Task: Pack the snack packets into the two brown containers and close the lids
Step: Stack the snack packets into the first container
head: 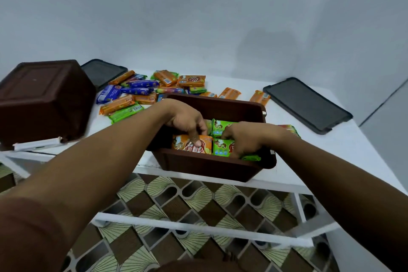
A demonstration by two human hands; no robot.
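Observation:
An open brown container (212,164) stands at the table's front edge with orange and green snack packets inside. My left hand (187,120) reaches into it, and its thumb presses on an orange packet (187,144). My right hand (247,137) is inside too, with its fingers curled round a green packet (223,150). A second brown container (44,97) sits tipped at the left. Loose orange, blue and green packets (143,90) lie scattered behind the open container. One dark lid (306,104) lies at the right, and another lid (102,72) lies at the back left.
The white table (331,157) stands against a pale wall. A few more orange packets (260,97) lie behind the container toward the right lid. A white flat object (37,143) lies by the tipped container. Patterned floor tiles (176,205) show below the table's frame.

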